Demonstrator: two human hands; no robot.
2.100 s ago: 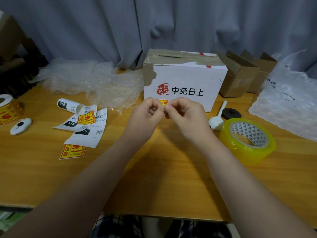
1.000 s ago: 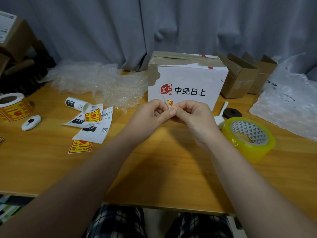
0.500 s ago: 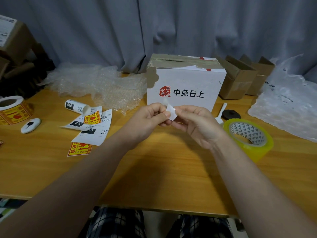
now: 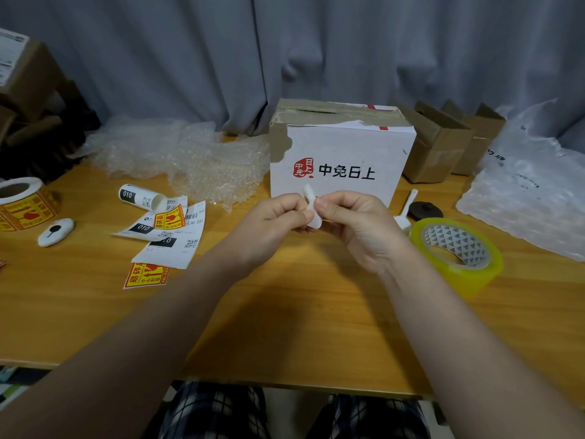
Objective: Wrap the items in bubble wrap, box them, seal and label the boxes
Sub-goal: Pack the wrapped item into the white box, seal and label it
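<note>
Both hands are pinching a small white paper label (image 4: 311, 210) between them, left hand (image 4: 272, 224) and right hand (image 4: 357, 226) holding it above the wooden worktop (image 4: 285, 312), just before the white printed cardboard box (image 4: 342, 156).

— What is the tabletop (image 4: 285, 318) made of?
— Wood is shown: orange-toned, smooth, with a soft sheen.
— And the white box (image 4: 345, 147)?
— Cardboard, faced in matt white paper. Where that facing is torn away, rough brown board is exposed. The small brown boxes (image 4: 437, 147) are made of plain matt cardboard.
— The wrapping?
— The bubble wrap (image 4: 190, 160) is clear plastic, crinkled and glinting. Cloudier plastic is seen in the air-cushion film (image 4: 522, 201). The tape roll (image 4: 474, 280) is wound in glossy, yellowish, translucent plastic.
— Any paper?
— The white paper slip (image 4: 312, 217) and the shipping labels (image 4: 167, 250) look matt. A slight gloss is shown on the warning sticker roll (image 4: 22, 204). The curtain (image 4: 316, 52) is matt grey cloth.
</note>
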